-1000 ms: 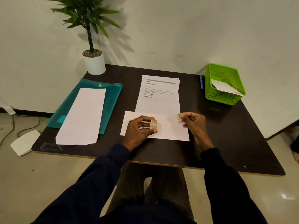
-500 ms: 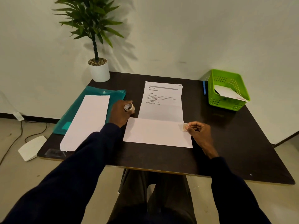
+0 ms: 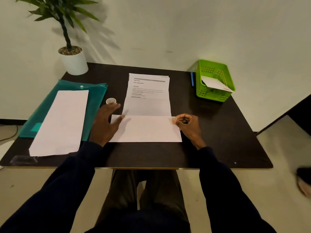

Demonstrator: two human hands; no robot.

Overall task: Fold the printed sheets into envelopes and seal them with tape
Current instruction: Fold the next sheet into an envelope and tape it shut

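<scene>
Folded sheet (image 3: 144, 128) near centre of table (image 3: 218, 132). Left hand (image 3: 107, 123) spread flat on its left end, fingers apart; right hand (image 3: 186, 123) pinching tape piece (image 3: 173, 120) at right edge. Risks: tape curling onto fingers, landing crooked; flap springing up if left hand lifts

A dark, matte tabletop (image 3: 210, 132) stands against a plain off-white wall (image 3: 185, 27). At its far left corner sits a potted plant (image 3: 67, 31) in a white pot, its leaves casting soft shadows on the wall behind. The floor (image 3: 269, 190) is pale and smooth, faintly glossy. A dark baseboard (image 3: 10, 121) runs along the wall at left, with a thin cable (image 3: 10, 138) lying on the floor near it. The light is dim and warm.
</scene>
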